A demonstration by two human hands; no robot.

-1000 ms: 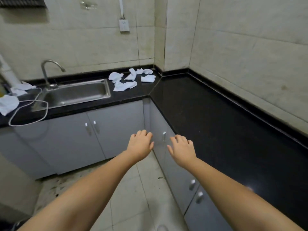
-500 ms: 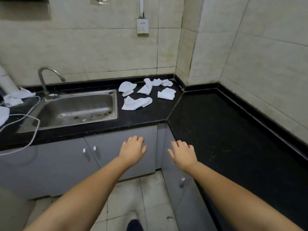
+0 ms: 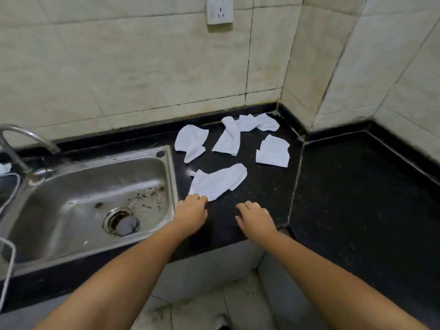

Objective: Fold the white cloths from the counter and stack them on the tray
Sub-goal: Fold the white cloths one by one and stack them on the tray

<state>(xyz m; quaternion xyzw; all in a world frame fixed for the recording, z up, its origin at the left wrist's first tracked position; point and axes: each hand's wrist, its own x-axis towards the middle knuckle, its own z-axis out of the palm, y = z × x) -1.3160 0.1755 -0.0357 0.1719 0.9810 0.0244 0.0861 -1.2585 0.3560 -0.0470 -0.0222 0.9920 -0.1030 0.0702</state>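
Stainless steel sink (image 3: 35, 225) at left. Left hand (image 3: 191, 214), fingers relaxed, touches the nearest crumpled white cloth (image 3: 217, 182) on the black stone counter (image 3: 357, 198). Right hand (image 3: 256, 219) beside it, fingers relaxed, grasping nothing.

Glossy black counter (image 3: 357, 198), steel sink (image 3: 90, 194)

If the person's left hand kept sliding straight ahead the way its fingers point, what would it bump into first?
The left hand would meet the nearest white cloth almost at once; its fingertips already sit at that cloth's near edge, perhaps touching it. Further on lie more crumpled cloths.
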